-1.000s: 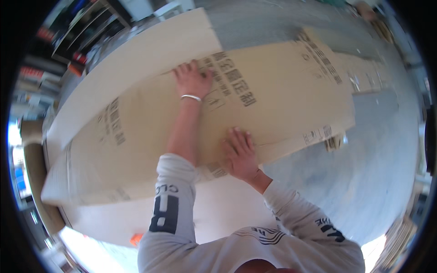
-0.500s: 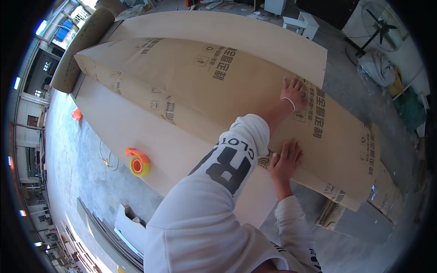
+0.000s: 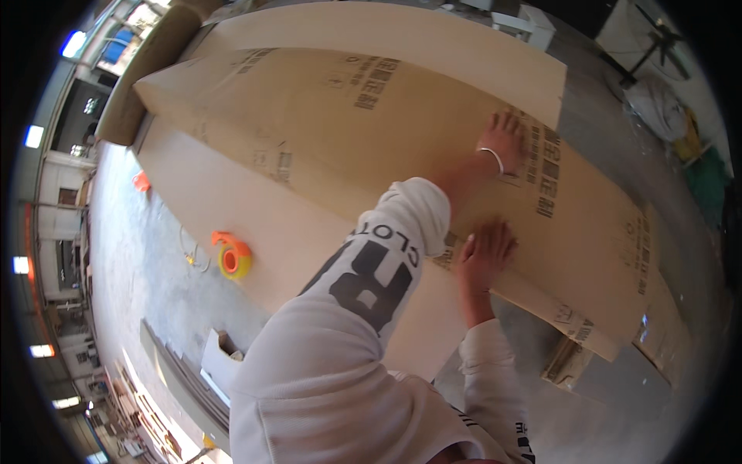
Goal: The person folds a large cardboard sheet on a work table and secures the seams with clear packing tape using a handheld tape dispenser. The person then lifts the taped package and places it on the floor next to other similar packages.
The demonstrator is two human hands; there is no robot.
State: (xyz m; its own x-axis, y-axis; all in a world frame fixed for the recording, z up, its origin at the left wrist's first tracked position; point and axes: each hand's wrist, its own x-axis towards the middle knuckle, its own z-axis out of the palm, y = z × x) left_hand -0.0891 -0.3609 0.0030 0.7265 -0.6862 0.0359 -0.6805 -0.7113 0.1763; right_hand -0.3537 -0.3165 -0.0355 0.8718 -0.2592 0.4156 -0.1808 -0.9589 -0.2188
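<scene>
A long box-shaped bundle wrapped in brown printed cardboard point(image 3: 309, 116) stretches across the pale board-topped surface point(image 3: 232, 178). My left hand point(image 3: 504, 145) lies flat on its top face, palm down, fingers stretched away from me, a thin white band at the wrist. Nearer to me, my right hand point(image 3: 485, 254) rests spread on the cardboard close to its front edge, slightly smeared by motion. Neither hand holds anything. Left of my arm, an orange tape dispenser with yellow tape point(image 3: 233, 257) sits at the board's near edge.
A cardboard roll point(image 3: 135, 85) lies at the far left end. A white stool point(image 3: 529, 29) stands behind the table. Stacked long panels point(image 3: 182, 387) and a white carton point(image 3: 222, 356) are on the floor at lower left. A flattened carton point(image 3: 568, 359) lies below the right end. A black-legged fan point(image 3: 657, 46) stands far right.
The whole view has shifted a little, so the table sits slightly higher in the picture. Both hands remain flat on the cardboard; the right one has moved slightly.
</scene>
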